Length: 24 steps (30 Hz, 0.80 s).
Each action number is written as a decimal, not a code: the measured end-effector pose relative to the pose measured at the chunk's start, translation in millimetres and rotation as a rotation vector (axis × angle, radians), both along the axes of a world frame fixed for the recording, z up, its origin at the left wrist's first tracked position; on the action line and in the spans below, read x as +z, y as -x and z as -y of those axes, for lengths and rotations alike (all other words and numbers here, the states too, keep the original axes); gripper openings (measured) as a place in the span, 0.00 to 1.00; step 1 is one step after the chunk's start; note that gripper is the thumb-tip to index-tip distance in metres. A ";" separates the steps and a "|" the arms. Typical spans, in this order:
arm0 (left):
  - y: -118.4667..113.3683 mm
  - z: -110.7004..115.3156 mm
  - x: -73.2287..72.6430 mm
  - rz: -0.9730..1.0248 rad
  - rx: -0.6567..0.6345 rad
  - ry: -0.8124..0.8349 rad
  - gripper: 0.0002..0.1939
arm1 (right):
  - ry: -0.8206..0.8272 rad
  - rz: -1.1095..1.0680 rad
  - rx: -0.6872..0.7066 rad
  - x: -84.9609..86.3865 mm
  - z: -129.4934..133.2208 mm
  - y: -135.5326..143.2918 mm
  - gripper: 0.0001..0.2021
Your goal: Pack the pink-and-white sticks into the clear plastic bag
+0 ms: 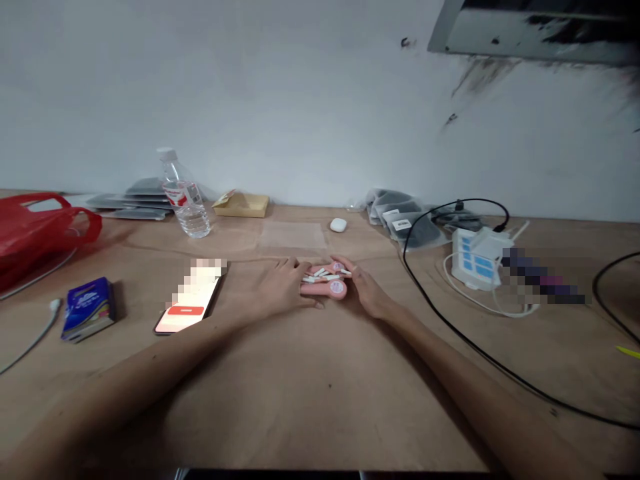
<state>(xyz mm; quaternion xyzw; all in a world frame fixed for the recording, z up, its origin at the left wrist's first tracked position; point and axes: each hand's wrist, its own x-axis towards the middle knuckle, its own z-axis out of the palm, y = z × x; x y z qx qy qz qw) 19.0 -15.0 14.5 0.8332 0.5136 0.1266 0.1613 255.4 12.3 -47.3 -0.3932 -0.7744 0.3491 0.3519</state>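
Between my two hands, at the middle of the table, lie pink items with round pale stickers (325, 289) and several small white pieces (325, 274) among them. My left hand (287, 288) rests over the left end of the pink items, its fingers around them and the thumb below. On the other side, my right hand (364, 288) touches the right end, fingers bent against the pieces. A thin translucent sheet (293, 237) lies flat just behind. What exactly the pink items are is too small to tell.
Left on the table (320, 400) are a lit phone (193, 293), a blue tissue pack (89, 308), a red bag (40, 233) and a bottle (186, 200). Behind are a cardboard tray (243, 205) and white case (339, 225). Right are grey pouches (405, 217), a power strip (475, 260) and black cable (450, 327).
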 end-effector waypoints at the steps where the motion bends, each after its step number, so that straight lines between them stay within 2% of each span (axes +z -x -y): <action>1: 0.1 -0.5 -3.3 -0.009 -0.008 -0.022 0.40 | -0.037 0.028 -0.007 1.0 1.0 -1.3 0.37; 5: 2.5 -3.9 -16.6 -0.068 -0.057 -0.108 0.40 | -0.113 0.086 -0.023 6.8 3.3 -3.1 0.32; 9: 1.7 -1.6 -24.0 -0.101 -0.087 -0.185 0.38 | -0.172 0.157 0.001 5.3 3.8 -5.4 0.27; 15: 2.2 5.9 -18.0 -0.060 -0.139 -0.186 0.42 | -0.189 0.252 -0.014 -0.9 0.6 -6.8 0.29; 19: 10.7 3.4 -17.5 0.005 -0.224 -0.151 0.37 | -0.199 0.293 -0.022 0.8 1.6 -6.4 0.30; 22: 9.8 4.7 -26.4 -0.024 -0.172 -0.171 0.38 | -0.250 0.317 0.004 4.3 3.6 -7.5 0.33; 24: 4.2 8.0 -33.7 -0.037 -0.061 -0.215 0.41 | -0.294 0.339 0.045 6.8 5.2 -7.6 0.34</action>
